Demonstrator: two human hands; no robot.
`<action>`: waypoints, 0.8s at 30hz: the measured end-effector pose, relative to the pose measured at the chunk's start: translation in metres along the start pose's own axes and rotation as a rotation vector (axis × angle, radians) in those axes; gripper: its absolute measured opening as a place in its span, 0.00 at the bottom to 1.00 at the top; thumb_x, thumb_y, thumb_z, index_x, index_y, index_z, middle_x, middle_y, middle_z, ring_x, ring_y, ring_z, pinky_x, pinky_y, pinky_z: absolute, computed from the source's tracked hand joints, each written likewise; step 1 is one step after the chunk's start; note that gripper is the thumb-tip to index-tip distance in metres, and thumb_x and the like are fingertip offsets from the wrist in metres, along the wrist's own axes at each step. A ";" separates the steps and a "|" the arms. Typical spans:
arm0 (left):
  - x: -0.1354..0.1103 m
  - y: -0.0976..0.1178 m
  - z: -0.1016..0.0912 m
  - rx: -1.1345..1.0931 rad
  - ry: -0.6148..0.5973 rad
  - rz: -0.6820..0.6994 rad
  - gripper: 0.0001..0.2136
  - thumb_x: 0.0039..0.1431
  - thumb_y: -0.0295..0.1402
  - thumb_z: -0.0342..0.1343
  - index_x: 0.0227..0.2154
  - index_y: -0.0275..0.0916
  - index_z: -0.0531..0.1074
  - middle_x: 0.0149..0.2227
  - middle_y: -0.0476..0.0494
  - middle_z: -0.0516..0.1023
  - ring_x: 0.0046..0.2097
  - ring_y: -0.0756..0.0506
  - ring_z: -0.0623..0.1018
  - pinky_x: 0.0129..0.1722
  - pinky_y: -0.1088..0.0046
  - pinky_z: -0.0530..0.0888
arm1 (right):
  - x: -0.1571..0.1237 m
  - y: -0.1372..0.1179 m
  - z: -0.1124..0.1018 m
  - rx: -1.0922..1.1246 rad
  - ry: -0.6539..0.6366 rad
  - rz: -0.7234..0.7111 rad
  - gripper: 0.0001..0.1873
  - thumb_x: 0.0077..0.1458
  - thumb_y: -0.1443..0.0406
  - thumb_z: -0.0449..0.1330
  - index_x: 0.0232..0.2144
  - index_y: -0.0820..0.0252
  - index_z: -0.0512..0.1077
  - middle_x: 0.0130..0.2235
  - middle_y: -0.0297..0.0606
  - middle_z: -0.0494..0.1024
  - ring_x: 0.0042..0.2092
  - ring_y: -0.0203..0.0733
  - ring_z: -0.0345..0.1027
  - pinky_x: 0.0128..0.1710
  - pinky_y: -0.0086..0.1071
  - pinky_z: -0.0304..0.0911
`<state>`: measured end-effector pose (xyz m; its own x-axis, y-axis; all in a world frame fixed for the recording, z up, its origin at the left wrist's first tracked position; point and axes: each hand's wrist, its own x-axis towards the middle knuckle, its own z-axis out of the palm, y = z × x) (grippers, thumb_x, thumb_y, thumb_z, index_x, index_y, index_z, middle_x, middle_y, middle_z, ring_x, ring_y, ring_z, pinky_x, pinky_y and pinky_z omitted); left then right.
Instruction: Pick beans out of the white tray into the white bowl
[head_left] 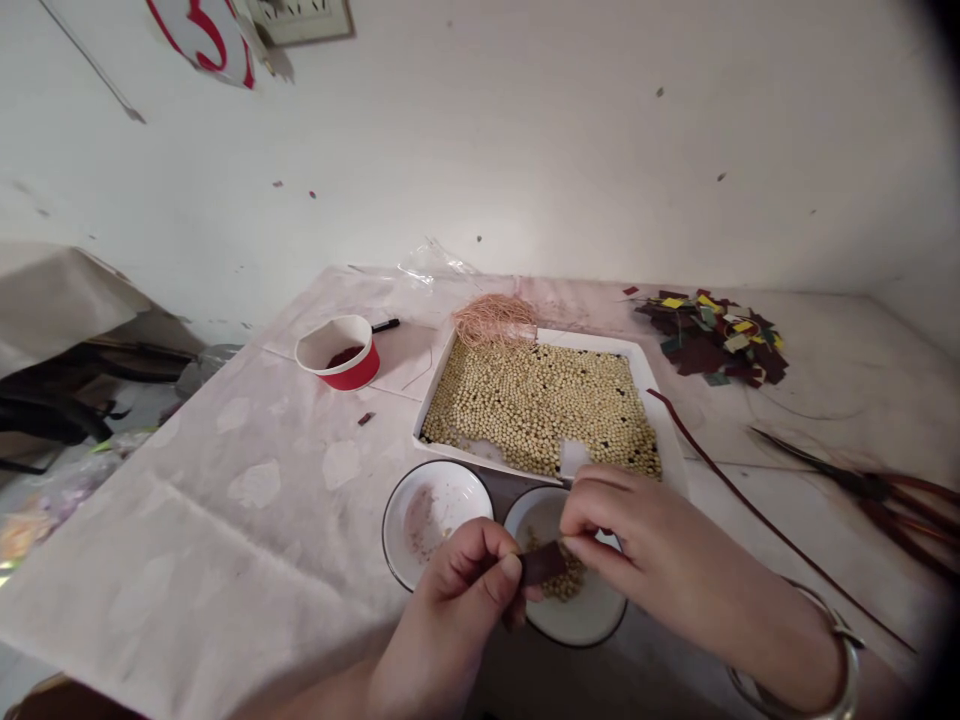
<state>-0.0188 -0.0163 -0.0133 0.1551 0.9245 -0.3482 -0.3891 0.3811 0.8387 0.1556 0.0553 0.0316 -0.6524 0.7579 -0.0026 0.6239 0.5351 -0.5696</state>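
My left hand (469,585) and my right hand (637,540) meet over a small white bowl (592,620) that holds some tan beads. Both pinch a small dark brown piece (541,563) between thumb and fingertips. A second white bowl (435,515) sits just left, with a pinkish smear in it. Behind them lies a white square tray (645,372) filled with tan beads (536,400). A silver bangle (847,670) circles my right wrist.
A red paper cup (341,352) stands at the back left beside a black pen. A tangle of pinkish thread (495,318) lies behind the tray. Coloured paper scraps (712,335) are heaped at the back right. Dark strips and scissors (847,480) lie right.
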 end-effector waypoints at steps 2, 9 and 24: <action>0.000 0.000 0.000 0.001 -0.002 0.004 0.13 0.53 0.40 0.60 0.24 0.36 0.68 0.23 0.50 0.72 0.25 0.52 0.65 0.29 0.76 0.60 | 0.001 0.006 -0.002 -0.015 -0.057 0.010 0.10 0.50 0.77 0.59 0.24 0.59 0.69 0.29 0.33 0.72 0.33 0.39 0.66 0.32 0.32 0.60; 0.001 -0.005 -0.004 -0.019 -0.020 0.009 0.13 0.53 0.42 0.60 0.25 0.36 0.67 0.23 0.50 0.72 0.25 0.53 0.66 0.28 0.76 0.61 | 0.002 0.052 -0.012 -0.090 0.104 0.193 0.06 0.56 0.68 0.54 0.31 0.55 0.72 0.34 0.35 0.77 0.34 0.42 0.69 0.33 0.34 0.62; 0.001 -0.005 -0.003 -0.015 -0.013 0.015 0.13 0.53 0.41 0.60 0.26 0.37 0.68 0.23 0.51 0.71 0.25 0.52 0.65 0.28 0.76 0.60 | 0.017 0.098 0.011 -0.137 0.110 0.285 0.05 0.50 0.70 0.57 0.31 0.57 0.72 0.30 0.37 0.77 0.33 0.43 0.70 0.31 0.32 0.62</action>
<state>-0.0198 -0.0171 -0.0193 0.1609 0.9300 -0.3304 -0.4049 0.3675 0.8372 0.2010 0.1169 -0.0331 -0.3975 0.9160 -0.0533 0.8315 0.3350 -0.4432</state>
